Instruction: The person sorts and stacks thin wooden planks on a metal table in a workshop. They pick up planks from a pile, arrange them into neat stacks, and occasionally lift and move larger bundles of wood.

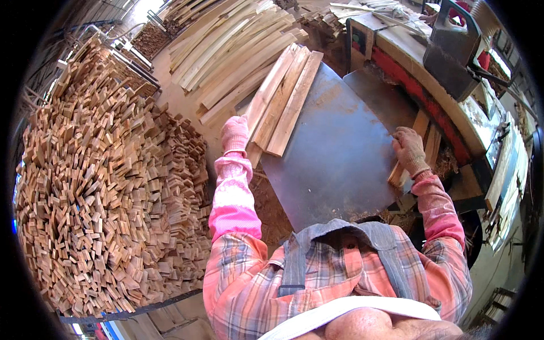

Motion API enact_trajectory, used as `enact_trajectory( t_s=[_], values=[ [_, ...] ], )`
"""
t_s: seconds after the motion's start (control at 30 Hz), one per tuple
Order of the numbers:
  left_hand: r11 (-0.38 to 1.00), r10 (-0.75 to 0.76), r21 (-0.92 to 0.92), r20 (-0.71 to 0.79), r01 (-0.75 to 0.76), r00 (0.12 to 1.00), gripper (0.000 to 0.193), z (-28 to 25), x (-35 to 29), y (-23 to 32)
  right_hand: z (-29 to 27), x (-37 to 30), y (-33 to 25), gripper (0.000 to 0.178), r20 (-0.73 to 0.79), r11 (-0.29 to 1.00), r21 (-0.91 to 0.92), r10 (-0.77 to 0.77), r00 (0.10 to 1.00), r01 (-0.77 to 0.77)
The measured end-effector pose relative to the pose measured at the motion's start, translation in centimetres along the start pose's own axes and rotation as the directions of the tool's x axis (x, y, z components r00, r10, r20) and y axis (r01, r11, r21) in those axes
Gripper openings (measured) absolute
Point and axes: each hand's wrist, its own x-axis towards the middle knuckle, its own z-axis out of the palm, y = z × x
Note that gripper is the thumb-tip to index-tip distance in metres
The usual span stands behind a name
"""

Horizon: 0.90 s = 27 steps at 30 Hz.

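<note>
My left hand [235, 135], in a pinkish work glove, is closed at the left edge of several sawn wooden boards [289, 102]. These lie side by side at the left of a smooth grey metal tabletop [331, 147], their near ends staggered. My right hand [409, 149], gloved too, has its fingers curled over wooden strips [433, 143] along the table's right side. The strips show above and below that hand; its palm and part of its grip are hidden.
A tall stack of short wooden pieces [102, 198] fills the left. Long pale boards [232, 54] lie beyond the table. A machine with a red side [419, 96] stands at the right, a dark jug-like container [453, 51] on it. Sawdust and scraps lie near the table's front edge.
</note>
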Motion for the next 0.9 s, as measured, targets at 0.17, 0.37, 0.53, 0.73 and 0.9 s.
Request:
enact_trajectory(
  t_s=[0.17, 0.37, 0.53, 0.73, 0.9],
  values=[
    [0.990, 0.000, -0.143, -0.047, -0.006, 0.999, 0.033, -3.0, -4.5, 2.8, 1.9, -0.8, -2.8, 0.023, -0.127, 0.972, 0.190, -0.114, 0.985, 0.136],
    [0.911, 0.207, -0.407, 0.315, -0.065, 0.926, 0.026, 4.1, -13.6, 3.0, 2.2, 2.1, -12.3, 0.045, -0.049, 0.934, 0.160, -0.316, 0.947, 0.320],
    [0.965, 0.179, -0.262, 0.627, -0.012, 0.758, 0.031, 6.1, -19.2, 9.1, 4.2, 2.6, -11.9, 0.040, -0.007, 0.960, 0.074, -0.272, 0.962, 0.272],
    [0.882, 0.350, 0.351, -0.041, -0.314, 0.936, 0.046, 2.7, -9.0, 7.2, 3.6, 0.9, -5.3, 0.025, 0.041, 0.996, -0.061, -0.064, 0.997, 0.067],
    [0.871, 0.081, 0.463, 0.199, -0.166, 0.977, 0.051, 3.0, -3.3, 4.9, 3.4, -0.2, 0.8, 0.023, -0.131, 0.998, -0.061, 0.013, 0.991, -0.021]
  ],
)
